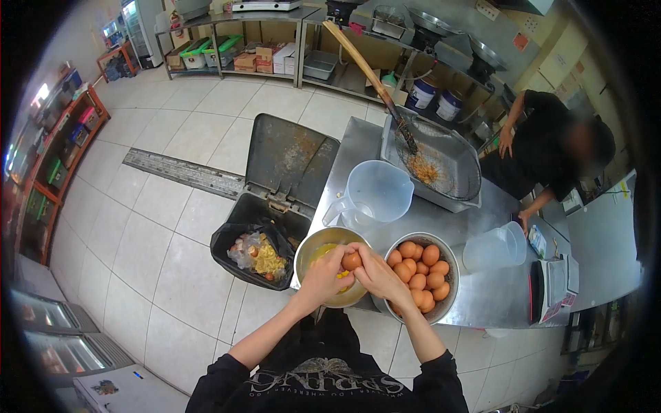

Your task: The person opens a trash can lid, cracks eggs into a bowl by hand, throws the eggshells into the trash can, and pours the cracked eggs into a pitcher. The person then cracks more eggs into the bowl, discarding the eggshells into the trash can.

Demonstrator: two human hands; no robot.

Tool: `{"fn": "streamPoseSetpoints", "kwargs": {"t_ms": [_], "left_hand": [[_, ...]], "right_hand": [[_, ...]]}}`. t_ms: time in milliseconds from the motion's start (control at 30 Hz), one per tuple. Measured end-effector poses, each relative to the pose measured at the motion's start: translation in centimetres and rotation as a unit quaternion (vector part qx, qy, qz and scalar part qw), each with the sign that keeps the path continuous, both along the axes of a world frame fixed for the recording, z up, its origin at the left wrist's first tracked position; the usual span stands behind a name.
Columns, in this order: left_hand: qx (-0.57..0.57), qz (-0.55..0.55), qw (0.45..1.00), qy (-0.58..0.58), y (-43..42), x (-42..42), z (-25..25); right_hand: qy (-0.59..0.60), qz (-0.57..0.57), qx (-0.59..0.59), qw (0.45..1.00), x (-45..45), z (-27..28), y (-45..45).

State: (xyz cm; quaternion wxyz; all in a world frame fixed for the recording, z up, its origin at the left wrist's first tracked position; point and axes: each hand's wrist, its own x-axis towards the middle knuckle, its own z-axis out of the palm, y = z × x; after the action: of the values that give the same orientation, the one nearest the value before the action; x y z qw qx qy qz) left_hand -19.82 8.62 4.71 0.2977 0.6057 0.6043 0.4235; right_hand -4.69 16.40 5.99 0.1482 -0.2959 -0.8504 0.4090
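Two bare hands up front, ours: left hand (322,282) and right hand (375,275), meeting over the round silver metal mixing bowl (300,267) at the near table edge. Fingers of both are closed around one smooth brown egg (352,261), held between the fingertips above the bowl. We can't tell if its shell is cracked; our fingers hide most of it

Inside the bowl we see yellow liquid egg (321,252), partly blocked by our hands. Just right of it: round grey metal bowl (454,277) heaped with whole brown eggs (421,275)

Behind our bowl on the stainless steel table (482,292) we've got a clear plastic measuring jug (382,193), then a grey rectangular tub (447,202) with a long wooden-handled tool (358,62) leaning in it. Second translucent plastic jug (492,248) sits farther right, near a co-worker in black (544,138), whose one hand is by the table edge

On our left, a black lidded bin (253,206) stands open on the floor beside the table, waste in its bag
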Motion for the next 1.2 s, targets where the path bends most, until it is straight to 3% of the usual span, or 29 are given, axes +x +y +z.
{"fn": "streamPoseSetpoints", "kwargs": {"t_ms": [200,433,567,633,667,700,767,833,867,933,967,1000,1033,1067,1100,1167,1200], "left_hand": [[0.072,0.047,0.996,0.001,0.3,0.3,-1.9],[0.1,0.015,0.994,0.029,0.3,-1.8,-1.6],[0.083,-0.004,0.994,-0.065,0.3,-1.3,-0.5],[0.095,-0.02,0.989,-0.115,-0.2,-0.8,-0.2],[0.061,0.028,0.991,-0.115,-0.7,-1.0,-0.2],[0.028,0.078,0.991,-0.109,-1.1,-1.8,-0.3],[-0.018,0.14,0.989,-0.042,-2.8,-5.8,-0.6],[-0.151,0.247,0.941,0.174,-3.9,-11.7,-5.6],[-0.149,0.252,0.94,0.178,-4.2,-12.5,-7.6],[-0.111,0.416,0.876,0.218,-4.3,-13.6,-10.0],[-0.113,0.416,0.876,0.217,-4.4,-14.3,-10.6],[-0.071,0.424,0.883,0.19,-4.5,-14.7,-10.5],[-0.026,0.433,0.886,0.161,-4.2,-14.8,-10.6],[-0.011,0.433,0.89,0.146,-4.1,-14.8,-10.6],[-0.012,0.432,0.89,0.145,-3.9,-14.6,-10.6],[0.005,0.423,0.9,0.103,-3.1,-13.9,-10.4],[0.026,0.415,0.903,0.108,-2.7,-13.0,-9.4]], "right_hand": [[0.014,-0.036,0.063,0.997,-1.2,-0.9,-0.5],[0.036,-0.028,0.152,0.987,-0.4,0.4,-0.3],[0.035,-0.095,0.096,0.99,-0.9,1.6,-2.0],[0.128,-0.109,0.085,0.982,-1.4,2.2,-2.8],[0.116,-0.103,0.186,0.97,-1.6,2.6,-2.8],[0.114,-0.111,0.187,0.969,-0.5,2.7,-2.6],[0.05,-0.242,0.258,0.934,3.2,2.8,-1.9],[-0.123,-0.252,0.093,0.955,8.4,0.9,-0.5],[-0.118,-0.249,0.093,0.957,9.1,-0.2,-0.4],[-0.117,-0.199,0.125,0.965,9.5,-1.7,0.4],[-0.118,-0.182,0.135,0.967,9.6,-2.4,0.7],[0.008,-0.229,-0.055,0.972,9.9,-2.7,0.9],[0.172,-0.225,-0.224,0.932,10.3,-3.3,1.6],[0.324,-0.224,-0.381,0.837,10.6,-4.0,2.2],[0.323,-0.226,-0.38,0.837,9.9,-2.8,1.8],[0.46,-0.27,-0.464,0.707,6.8,0.2,0.5],[0.442,-0.259,-0.37,0.775,6.3,-1.0,0.0]]}}
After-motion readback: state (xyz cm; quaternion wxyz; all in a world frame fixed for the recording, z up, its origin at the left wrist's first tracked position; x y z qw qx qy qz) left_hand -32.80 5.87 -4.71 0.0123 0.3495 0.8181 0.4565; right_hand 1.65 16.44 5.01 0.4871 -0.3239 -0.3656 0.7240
